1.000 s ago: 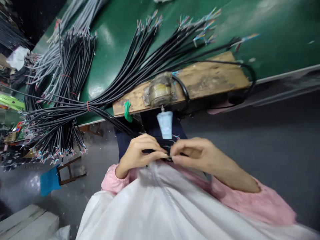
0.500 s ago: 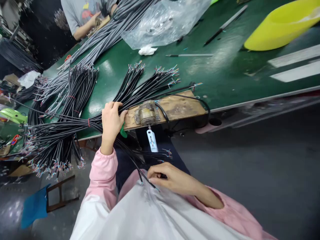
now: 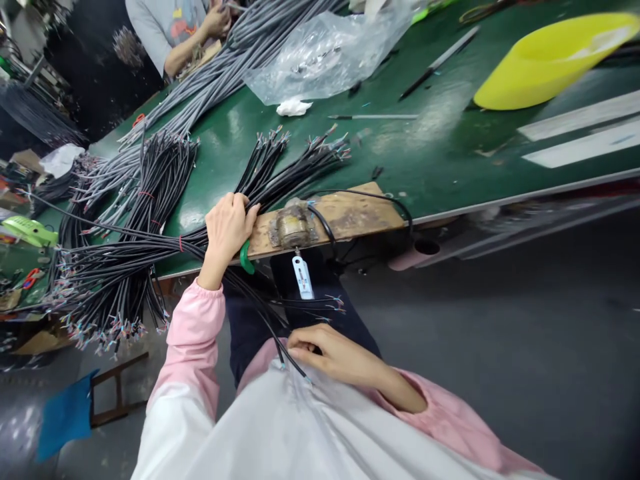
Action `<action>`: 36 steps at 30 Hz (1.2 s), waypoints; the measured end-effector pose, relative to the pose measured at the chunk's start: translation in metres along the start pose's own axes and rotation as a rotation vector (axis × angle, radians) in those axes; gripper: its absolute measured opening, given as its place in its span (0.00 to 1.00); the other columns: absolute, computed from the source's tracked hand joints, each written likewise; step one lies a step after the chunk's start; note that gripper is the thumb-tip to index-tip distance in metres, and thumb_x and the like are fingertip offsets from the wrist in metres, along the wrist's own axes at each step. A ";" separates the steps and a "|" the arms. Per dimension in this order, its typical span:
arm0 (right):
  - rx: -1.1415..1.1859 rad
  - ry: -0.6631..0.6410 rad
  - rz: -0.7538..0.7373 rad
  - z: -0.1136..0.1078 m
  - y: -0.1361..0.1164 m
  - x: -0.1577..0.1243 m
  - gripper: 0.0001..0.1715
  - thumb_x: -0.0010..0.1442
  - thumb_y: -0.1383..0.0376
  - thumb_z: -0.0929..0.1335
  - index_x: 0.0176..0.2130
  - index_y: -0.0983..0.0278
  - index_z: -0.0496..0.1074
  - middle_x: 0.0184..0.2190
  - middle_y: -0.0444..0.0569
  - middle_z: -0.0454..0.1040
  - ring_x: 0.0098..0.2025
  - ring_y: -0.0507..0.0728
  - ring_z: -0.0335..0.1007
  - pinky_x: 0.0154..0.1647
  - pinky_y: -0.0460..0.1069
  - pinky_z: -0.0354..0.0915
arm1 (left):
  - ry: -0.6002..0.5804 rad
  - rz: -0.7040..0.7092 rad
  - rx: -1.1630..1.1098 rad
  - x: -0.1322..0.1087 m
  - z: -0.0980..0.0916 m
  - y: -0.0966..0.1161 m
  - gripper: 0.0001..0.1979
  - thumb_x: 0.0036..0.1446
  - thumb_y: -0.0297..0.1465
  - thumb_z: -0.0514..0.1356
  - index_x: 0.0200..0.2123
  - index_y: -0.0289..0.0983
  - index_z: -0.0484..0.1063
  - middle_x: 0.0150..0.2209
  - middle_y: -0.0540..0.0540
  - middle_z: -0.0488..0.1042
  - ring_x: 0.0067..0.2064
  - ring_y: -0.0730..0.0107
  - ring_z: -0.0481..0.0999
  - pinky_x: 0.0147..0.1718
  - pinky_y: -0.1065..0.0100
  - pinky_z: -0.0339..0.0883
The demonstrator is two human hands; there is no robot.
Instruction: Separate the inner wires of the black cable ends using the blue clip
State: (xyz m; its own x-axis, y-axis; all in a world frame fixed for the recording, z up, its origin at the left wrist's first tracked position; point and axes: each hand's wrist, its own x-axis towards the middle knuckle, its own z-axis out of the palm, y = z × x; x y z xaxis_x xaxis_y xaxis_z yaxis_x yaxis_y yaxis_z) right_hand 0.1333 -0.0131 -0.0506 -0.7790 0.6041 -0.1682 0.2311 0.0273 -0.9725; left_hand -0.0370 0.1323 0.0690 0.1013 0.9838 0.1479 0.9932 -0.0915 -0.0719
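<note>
Left hand (image 3: 227,227) at the table's (image 3: 450,160) near edge, fingers curled down over the black bundle (image 3: 150,247), just beside the board's (image 3: 350,213) left end. Right hand (image 3: 333,353) low in my lap, fingertips together on a loose cable (image 3: 265,323) running up toward the bundle. Pinched, I think, though the grip is partly hidden.
</note>
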 end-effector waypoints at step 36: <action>-0.267 0.163 0.061 0.041 0.023 0.030 0.31 0.63 0.57 0.64 0.61 0.66 0.62 0.56 0.64 0.73 0.56 0.66 0.75 0.57 0.60 0.70 | -0.026 0.463 -0.602 0.003 0.004 0.020 0.09 0.57 0.36 0.67 0.39 0.39 0.78 0.37 0.45 0.80 0.44 0.57 0.81 0.44 0.65 0.70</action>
State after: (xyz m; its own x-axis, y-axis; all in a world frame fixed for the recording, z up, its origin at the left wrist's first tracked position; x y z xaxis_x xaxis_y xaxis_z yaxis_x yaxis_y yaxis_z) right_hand 0.0914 -0.0266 -0.0848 -0.6603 0.7300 -0.1764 0.4362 0.1816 -0.8813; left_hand -0.0171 0.1337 0.0640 0.5213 0.8273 0.2094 0.7103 -0.5566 0.4309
